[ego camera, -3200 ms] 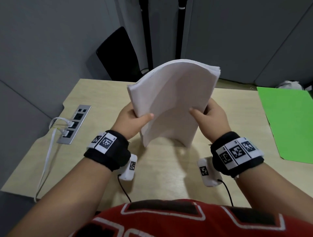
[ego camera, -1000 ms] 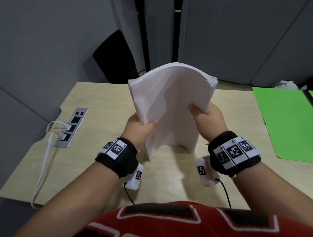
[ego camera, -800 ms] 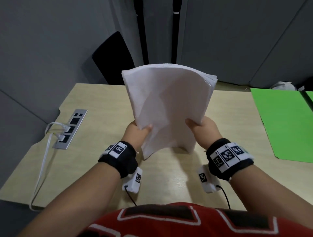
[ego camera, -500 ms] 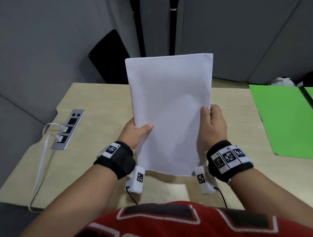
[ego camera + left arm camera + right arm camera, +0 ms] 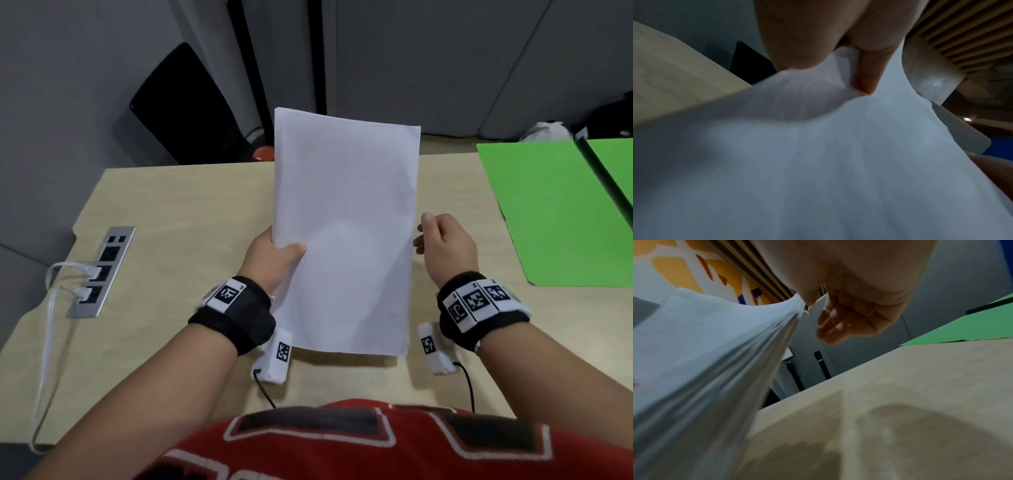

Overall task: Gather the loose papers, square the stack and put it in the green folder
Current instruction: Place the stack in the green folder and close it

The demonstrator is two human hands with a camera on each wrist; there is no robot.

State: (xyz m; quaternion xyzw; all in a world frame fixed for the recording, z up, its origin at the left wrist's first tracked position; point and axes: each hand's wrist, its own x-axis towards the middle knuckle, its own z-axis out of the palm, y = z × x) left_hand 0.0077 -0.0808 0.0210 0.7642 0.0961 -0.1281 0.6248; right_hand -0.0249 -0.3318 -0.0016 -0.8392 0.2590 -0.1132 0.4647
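A squared stack of white papers stands upright over the middle of the pale wooden table. My left hand grips its left edge, thumb on the front sheet and fingers behind. My right hand hovers just beside the right edge with fingers loosely curled and holding nothing; its thumb lies at the paper's edge. The green folder lies open and flat at the table's right, also seen in the right wrist view. Whether the stack's bottom edge touches the table I cannot tell.
A metal socket panel with white cables plugged in sits at the table's left edge. A black chair back stands behind the table. A crumpled white thing lies beyond the folder at the far right.
The stack was bowed between both hands; now it is flat and upright. My right hand has let go of the right edge and moved slightly away; my left still holds.
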